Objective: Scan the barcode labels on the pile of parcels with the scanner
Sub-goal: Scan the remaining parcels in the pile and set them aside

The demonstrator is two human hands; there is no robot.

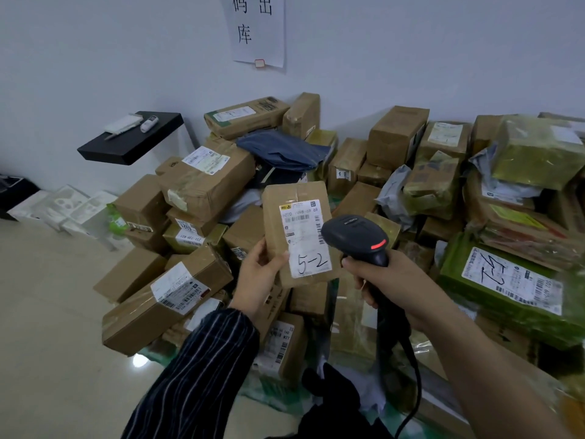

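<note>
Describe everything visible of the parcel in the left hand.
The parcel is a small, flat brown cardboard box, taped, held upright before the pile. Its white label shows barcodes, printed numbers and a handwritten 5-2. The left hand grips its lower left edge; the scanner overlaps its right edge in view.

parcel: small brown carton, upright, frame centre
label: white, barcoded, handwritten "5-2"
scanner: black, red light lit, just right of label
pile: brown and green parcels, mid-frame

A single wide-angle view from the person's head looks forward and down. Left hand and right hand lie close under the lens; beyond their fingers the pile of parcels spreads back to the wall.
</note>
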